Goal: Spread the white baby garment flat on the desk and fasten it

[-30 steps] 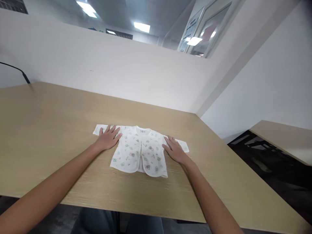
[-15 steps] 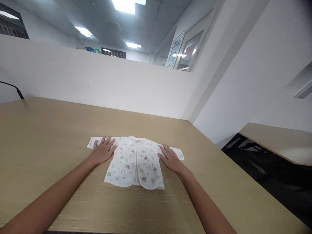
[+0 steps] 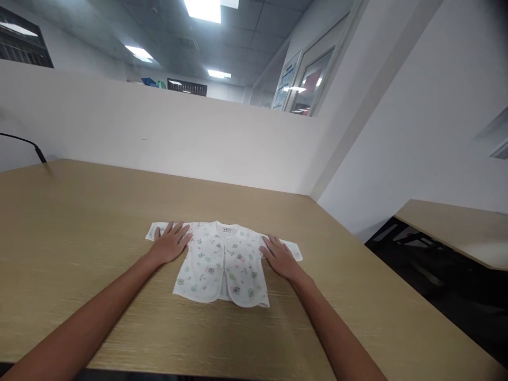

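Observation:
A small white baby jacket with green and pink animal prints lies flat on the wooden table. Its collar points away from me, both sleeves stretch out sideways, and the front parts slightly down the middle. My left hand rests palm down across the left sleeve near the shoulder, fingers spread. Over the right sleeve lies my right hand, also flat with its fingers apart. Each sleeve's cuff end shows beyond the hand. Neither hand grips the cloth.
A white partition stands along the table's far edge, meeting a white wall at the right. Off to the right is another wooden tabletop. A black cable comes over the table's far left corner.
The whole view has shifted slightly, so everything sits a little further right. Both hands stay flat on the sleeves, and the jacket lies as before.

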A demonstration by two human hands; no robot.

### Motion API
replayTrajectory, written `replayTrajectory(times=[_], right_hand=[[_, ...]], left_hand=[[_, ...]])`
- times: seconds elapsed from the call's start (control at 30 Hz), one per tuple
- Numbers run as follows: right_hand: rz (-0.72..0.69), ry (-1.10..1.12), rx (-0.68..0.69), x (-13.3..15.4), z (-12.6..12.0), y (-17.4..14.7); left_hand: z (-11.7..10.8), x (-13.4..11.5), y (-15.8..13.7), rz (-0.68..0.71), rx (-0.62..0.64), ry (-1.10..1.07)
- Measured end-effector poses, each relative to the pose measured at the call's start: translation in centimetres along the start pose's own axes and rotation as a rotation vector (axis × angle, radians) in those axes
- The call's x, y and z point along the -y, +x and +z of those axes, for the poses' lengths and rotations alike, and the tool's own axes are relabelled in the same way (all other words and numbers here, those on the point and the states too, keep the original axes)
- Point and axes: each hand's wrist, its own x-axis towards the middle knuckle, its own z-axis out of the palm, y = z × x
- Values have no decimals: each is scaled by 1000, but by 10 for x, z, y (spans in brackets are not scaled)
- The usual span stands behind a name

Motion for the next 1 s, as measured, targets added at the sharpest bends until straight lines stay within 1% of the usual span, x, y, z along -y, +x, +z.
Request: replayTrajectory(times=[0.17,0.23,0.3,0.37,0.4,0.43,0.5,0.57,0.6,0.7,0.77,0.83,1.0], right_hand=[[98,-9,-51,-10,2,2],[88,32,-139,-12,1,3],[2,121,-309,-5,-3,6],[-163,231,-468,14,-7,12],[-260,283,-506,28,-8,17],[-345,328,-507,43,-9,23],[-436,392,-490,73,-4,36],[-490,389,-450,96,6,48],[-488,381,-439,103,13,53],[-468,390,-406,108,31,62],[-471,392,-389,104,38,62],[-479,385,-374,101,38,60],[-487,427,-337,104,26,55]], left_hand=[[2,19,5,-35,-64,20],[-3,18,5,-13,-127,6],[-11,4,5,62,-236,-41],[-19,-22,7,180,-345,-125],[-21,-37,9,240,-375,-177],[-22,-53,11,284,-379,-226],[-16,-82,16,317,-323,-289],[-3,-101,20,310,-285,-297],[5,-106,21,319,-287,-286],[26,-106,25,344,-287,-280],[33,-102,27,327,-271,-313],[33,-100,29,304,-252,-337],[25,-103,34,255,-184,-397]])
